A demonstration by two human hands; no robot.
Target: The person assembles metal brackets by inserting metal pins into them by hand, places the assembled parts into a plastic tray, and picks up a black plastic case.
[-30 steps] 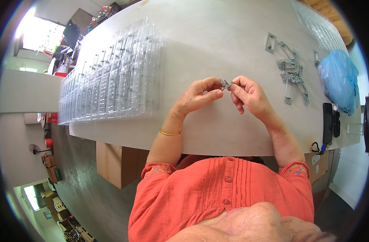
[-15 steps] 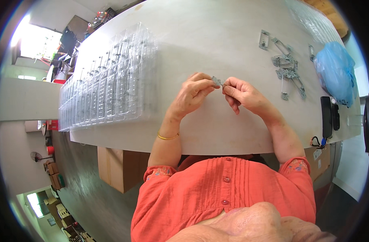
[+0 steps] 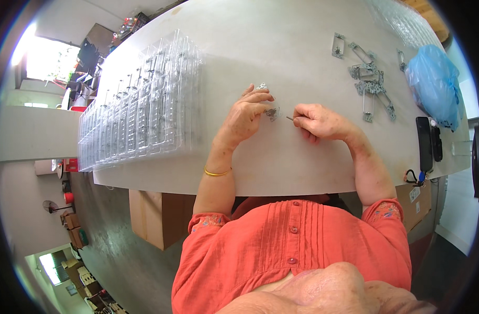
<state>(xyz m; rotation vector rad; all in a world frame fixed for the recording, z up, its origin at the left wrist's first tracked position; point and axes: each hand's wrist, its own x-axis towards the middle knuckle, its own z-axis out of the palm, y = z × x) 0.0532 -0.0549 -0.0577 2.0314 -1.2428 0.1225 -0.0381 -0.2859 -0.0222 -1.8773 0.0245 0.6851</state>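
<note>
Over the table's middle, my left hand [image 3: 249, 111] is closed with a small grey metal bracket [image 3: 272, 113] at its fingertips. A pale metal end of a piece [image 3: 262, 86] shows beyond the upper fingers; whether both belong to one part I cannot tell. To the right, a short gap away, my right hand [image 3: 319, 121] pinches a thin dark metal pin [image 3: 289, 118] between thumb and forefinger. The pin points toward the bracket without touching it. Several grey rectangular metal frames [image 3: 369, 86] lie in a loose group on the right, away from both hands.
Stacked clear plastic trays [image 3: 140, 104] with metal pieces in their slots cover the left of the white table [image 3: 281, 42]. On the right are a blue plastic bag [image 3: 435, 86], a black phone-like slab [image 3: 423, 144] and clear wrap [image 3: 404, 23]. A cardboard box [image 3: 158, 217] stands below the edge.
My hands have moved apart from where they met. The pin now shows in my right fingers, and the bracket has shifted left and lower with my left hand.
</note>
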